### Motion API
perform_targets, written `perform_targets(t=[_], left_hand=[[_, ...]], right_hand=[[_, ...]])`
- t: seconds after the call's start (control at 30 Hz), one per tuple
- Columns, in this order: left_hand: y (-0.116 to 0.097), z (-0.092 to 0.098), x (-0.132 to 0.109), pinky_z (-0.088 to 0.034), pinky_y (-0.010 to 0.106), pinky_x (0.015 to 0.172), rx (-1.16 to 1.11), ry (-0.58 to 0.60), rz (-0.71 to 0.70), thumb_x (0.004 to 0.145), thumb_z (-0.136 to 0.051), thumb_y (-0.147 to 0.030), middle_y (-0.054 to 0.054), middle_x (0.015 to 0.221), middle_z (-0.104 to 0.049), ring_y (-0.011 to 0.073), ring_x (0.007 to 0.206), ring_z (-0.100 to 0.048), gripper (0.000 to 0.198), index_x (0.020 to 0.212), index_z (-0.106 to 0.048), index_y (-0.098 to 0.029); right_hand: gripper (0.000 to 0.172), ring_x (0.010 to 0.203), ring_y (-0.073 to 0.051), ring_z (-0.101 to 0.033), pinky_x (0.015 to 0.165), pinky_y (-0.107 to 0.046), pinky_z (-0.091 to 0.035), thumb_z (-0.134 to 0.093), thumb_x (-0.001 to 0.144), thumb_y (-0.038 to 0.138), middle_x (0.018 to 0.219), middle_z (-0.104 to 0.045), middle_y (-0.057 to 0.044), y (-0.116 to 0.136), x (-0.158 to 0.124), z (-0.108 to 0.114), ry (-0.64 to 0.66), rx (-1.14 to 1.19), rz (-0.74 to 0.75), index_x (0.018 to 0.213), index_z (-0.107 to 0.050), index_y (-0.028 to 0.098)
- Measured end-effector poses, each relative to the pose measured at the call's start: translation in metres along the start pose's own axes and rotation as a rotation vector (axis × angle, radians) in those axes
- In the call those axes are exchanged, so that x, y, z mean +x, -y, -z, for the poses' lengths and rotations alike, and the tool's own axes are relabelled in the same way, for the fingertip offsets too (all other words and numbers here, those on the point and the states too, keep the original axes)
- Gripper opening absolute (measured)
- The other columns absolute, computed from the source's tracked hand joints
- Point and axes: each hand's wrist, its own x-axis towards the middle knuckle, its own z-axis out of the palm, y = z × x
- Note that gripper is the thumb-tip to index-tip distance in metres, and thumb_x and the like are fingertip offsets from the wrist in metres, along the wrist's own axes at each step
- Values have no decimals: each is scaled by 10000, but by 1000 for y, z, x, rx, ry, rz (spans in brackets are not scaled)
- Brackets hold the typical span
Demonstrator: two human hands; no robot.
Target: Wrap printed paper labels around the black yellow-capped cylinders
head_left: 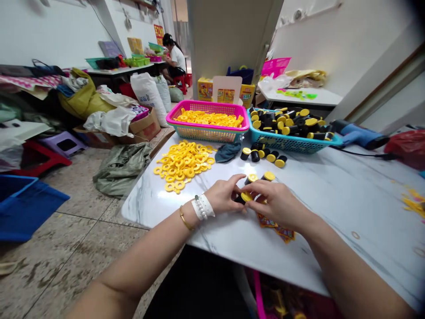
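My left hand (223, 195) and my right hand (274, 202) meet over the white marble table (332, 190), both pinching a small black cylinder with a yellow cap (246, 196). Two more capped cylinders (260, 177) stand just behind my fingers. Under my right hand lies a printed red and yellow sticker sheet (279, 228). A pile of yellow plastic rings (183, 165) lies to the left of my hands.
A pink basket of yellow rings (208, 119) and a blue basket of black and yellow cylinders (291, 127) stand at the table's far edge. Loose cylinders (264, 155), a dark cloth (228, 151), a blue heat gun (358, 134). Another person (174, 55) sits far back. Bags, stools and bins crowd the floor on the left.
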Motion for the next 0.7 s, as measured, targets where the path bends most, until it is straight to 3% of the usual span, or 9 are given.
perform_targets(t=[0.13,0.2,0.33,0.4,0.47,0.53,0.63,0.7], left_hand=[[0,1,1,-451,263,759,83,73,-75,706,-796,-362,41,952,-697,187,853,-635,461,1126,-681,-209],[-3,-1,1,-449,269,756,122,59,-103,729,-776,-355,52,927,-675,195,865,-623,323,996,-712,-187],[-10,-1,0,-438,241,674,-26,-164,-29,853,-623,-276,11,780,-651,136,713,-583,119,882,-645,-162],[-13,3,-2,-442,229,668,-118,-232,-40,882,-578,-282,0,756,-648,118,682,-572,136,907,-630,-159],[-13,9,-4,-460,238,684,-150,-267,-60,855,-625,-388,29,868,-674,132,734,-596,308,1050,-616,-151],[-13,14,-4,-468,252,661,-166,-280,4,879,-551,-531,57,918,-683,148,733,-613,458,1130,-599,-151],[-11,14,-4,-420,250,536,-259,-185,185,961,-233,-620,17,628,-629,135,513,-558,629,924,-657,-156],[-11,9,-2,-378,244,496,-281,-190,241,964,-200,-621,-10,474,-524,128,442,-508,675,725,-634,-162]], right_hand=[[158,727,-166,-674,654,-264,-524,-652,778,209,843,-728,-5,-7,-1,7,40,35,-41,923,-694,256],[135,715,-170,-682,642,-267,-527,-667,763,216,809,-733,2,-9,-2,9,47,58,-97,891,-690,252],[139,621,-178,-671,540,-265,-517,-719,765,335,698,-718,-4,-6,-2,2,65,231,-232,843,-679,227],[181,625,-182,-675,539,-268,-533,-723,778,368,711,-719,-14,-2,-2,-4,50,348,-254,872,-679,220],[211,693,-191,-694,611,-287,-577,-732,781,365,803,-734,-33,0,-1,-9,-36,414,-244,918,-673,217],[248,767,-197,-710,694,-308,-606,-750,774,348,896,-736,-51,0,-1,-10,-153,451,-225,959,-661,210],[290,808,-201,-720,726,-316,-623,-780,756,322,932,-729,-57,-2,0,-13,-231,466,-173,988,-656,199],[291,811,-205,-726,748,-331,-628,-794,746,316,933,-737,-61,-1,-1,-18,-241,448,-144,980,-672,194]])
